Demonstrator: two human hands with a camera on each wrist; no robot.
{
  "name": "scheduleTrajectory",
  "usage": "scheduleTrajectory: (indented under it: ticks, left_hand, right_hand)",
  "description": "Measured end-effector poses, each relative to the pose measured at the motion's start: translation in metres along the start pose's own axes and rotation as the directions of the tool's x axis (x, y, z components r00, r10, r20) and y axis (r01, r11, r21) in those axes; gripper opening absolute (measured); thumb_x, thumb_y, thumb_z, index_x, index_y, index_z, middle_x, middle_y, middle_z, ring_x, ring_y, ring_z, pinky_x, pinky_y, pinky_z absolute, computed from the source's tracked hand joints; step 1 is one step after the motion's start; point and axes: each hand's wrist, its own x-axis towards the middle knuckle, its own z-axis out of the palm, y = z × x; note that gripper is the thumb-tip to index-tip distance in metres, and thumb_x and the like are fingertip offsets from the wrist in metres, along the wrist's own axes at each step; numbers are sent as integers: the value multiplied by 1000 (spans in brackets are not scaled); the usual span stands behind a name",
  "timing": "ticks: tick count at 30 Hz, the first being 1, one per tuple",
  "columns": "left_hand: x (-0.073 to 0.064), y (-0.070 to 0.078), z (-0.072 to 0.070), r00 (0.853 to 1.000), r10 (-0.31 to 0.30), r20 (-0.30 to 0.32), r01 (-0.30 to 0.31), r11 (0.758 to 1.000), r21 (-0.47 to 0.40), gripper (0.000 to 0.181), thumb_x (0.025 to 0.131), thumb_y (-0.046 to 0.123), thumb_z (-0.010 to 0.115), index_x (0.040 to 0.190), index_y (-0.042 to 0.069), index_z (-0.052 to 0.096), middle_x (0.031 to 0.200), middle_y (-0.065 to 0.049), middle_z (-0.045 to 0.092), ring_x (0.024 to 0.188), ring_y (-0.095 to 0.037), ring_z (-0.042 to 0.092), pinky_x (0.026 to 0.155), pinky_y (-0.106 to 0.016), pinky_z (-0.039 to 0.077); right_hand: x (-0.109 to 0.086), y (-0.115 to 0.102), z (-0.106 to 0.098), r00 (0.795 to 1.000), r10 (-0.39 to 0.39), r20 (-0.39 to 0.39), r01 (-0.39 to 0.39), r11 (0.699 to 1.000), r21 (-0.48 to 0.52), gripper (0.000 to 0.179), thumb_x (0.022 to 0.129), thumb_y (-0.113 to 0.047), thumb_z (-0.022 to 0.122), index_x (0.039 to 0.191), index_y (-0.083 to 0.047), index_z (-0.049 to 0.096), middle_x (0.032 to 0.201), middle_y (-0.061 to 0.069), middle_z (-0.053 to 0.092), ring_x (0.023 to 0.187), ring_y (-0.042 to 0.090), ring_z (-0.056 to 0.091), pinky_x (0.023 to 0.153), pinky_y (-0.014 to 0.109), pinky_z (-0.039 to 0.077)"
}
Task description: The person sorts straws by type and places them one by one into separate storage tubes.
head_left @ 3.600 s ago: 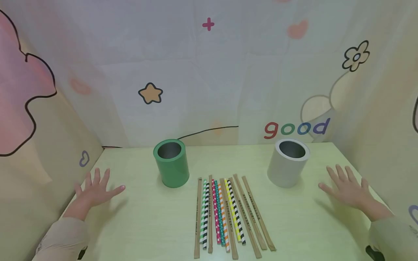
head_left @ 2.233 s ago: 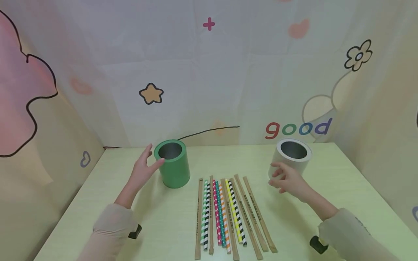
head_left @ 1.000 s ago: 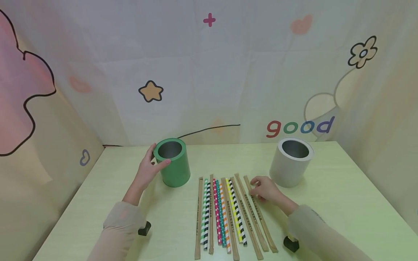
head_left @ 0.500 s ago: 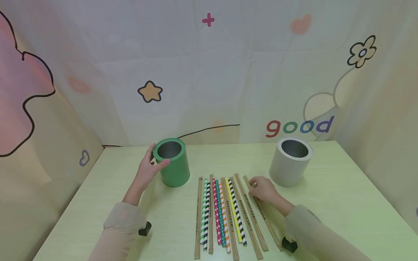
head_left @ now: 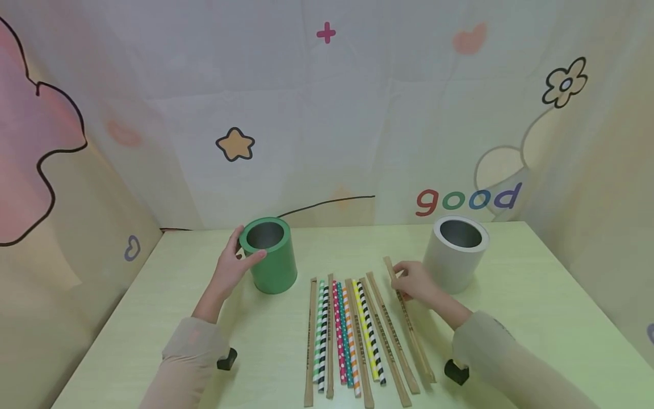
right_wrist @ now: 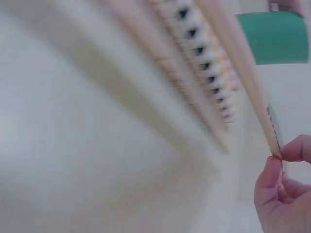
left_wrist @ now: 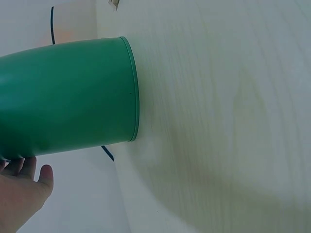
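Observation:
My left hand (head_left: 230,267) holds the green cylindrical cup (head_left: 273,270) at its upper left, thumb on the near side of the rim and fingers on the far left side. In the left wrist view the fingertips touch the green wall of the cup (left_wrist: 73,97). My right hand (head_left: 419,284) pinches a brown paper-wrapped straw (head_left: 409,318) between thumb and fingers near its upper part. That straw is raised off the table, casting a shadow beside it. In the right wrist view the pinched straw (right_wrist: 243,63) slants past the camera, partly blurred.
To the left of the held straw lies a row of wrapped brown straws (head_left: 309,346) and patterned paper straws (head_left: 343,335). A white cup (head_left: 452,267) stands upright just behind my right hand. Printed cloth (head_left: 306,113) encloses the table (head_left: 255,352) at the back and sides.
My right hand has come from the table's right side to the rightmost wrapped straw, pinched it and lifted it slightly. My left hand has moved in from the left to the green cup.

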Motion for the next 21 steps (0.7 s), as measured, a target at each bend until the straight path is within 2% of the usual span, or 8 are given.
scheduleTrajectory:
  ticks: [6, 10, 15, 21]
  left_hand:
    - [2, -4, 0, 1000, 7, -5, -7, 1000, -6, 85, 80, 32, 64, 143, 17, 9, 148, -6, 16, 136, -25, 15, 108, -48, 14]
    - [-2, 5, 0, 1000, -2, 3, 2, 1000, -25, 84, 80, 27, 64, 143, 13, 9, 148, -8, 16, 136, -27, 14, 108, -49, 13]
    - [-10, 19, 1, 1000, 0, 3, 0, 1000, -23, 82, 82, 24, 62, 142, 9, 9, 147, -11, 16, 135, -29, 14, 108, -49, 13]
    - [-11, 20, 1, 1000, -2, 3, 2, 1000, -21, 82, 82, 24, 62, 142, 9, 8, 147, -11, 16, 135, -29, 14, 108, -48, 13]
  right_hand:
    - [6, -46, -19, 998, -50, -24, 53, 982, 179, 27, 81, -3, 52, 106, 7, 49, 69, 1, 52, 55, 10, 50, 53, 23, 50]
    - [12, -80, -26, 994, -101, -43, 110, 941, 319, 19, 84, -4, 52, 101, 3, 48, 73, -1, 52, 59, 9, 53, 57, 22, 51]
    - [15, -126, -35, 978, -187, -90, 207, 836, 508, 7, 85, -4, 52, 91, -7, 51, 73, -3, 54, 62, 8, 56, 58, 22, 51]
    - [19, -171, -39, 949, -245, -197, 312, 670, 674, 9, 83, 0, 55, 85, -9, 54, 72, -2, 56, 63, 10, 58, 58, 22, 52]
